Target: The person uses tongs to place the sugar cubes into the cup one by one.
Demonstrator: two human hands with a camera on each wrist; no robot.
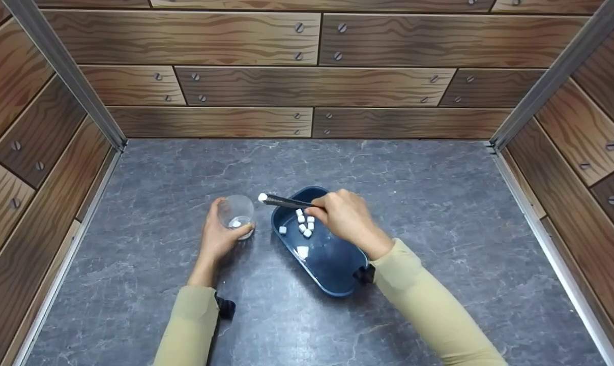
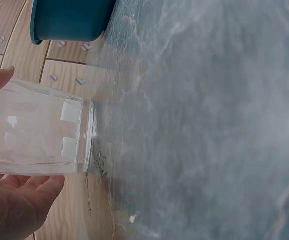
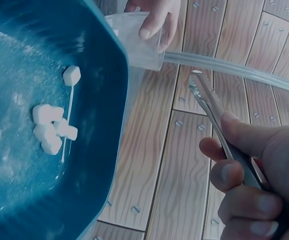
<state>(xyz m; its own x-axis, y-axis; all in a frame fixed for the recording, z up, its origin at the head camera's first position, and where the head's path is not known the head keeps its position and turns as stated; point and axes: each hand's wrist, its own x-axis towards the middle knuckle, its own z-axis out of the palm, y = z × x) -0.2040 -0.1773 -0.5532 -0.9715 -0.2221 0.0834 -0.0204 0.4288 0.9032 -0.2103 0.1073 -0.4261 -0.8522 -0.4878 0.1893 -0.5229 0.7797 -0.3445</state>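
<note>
In left hand: one clear cup, gripped round the wall. In right hand: one pair of tongs, grasped in curled fingers, pointing to between nine and ten o'clock. At the tips: one white cube, pinched, at two o'clock of the cup. Inside cup: two white pieces discernible, blurred by the wall. Beneath right hand, between three and four o'clock of the cup: one blue tray. Inside tray, toward eleven o'clock: seven loose cubes, six clustered, one apart. Hidden in head view: tongs' rear end, part of tray rim. Cut off in left wrist view: cup mouth. Underneath: one grey surface; cup contact unclear.
</note>
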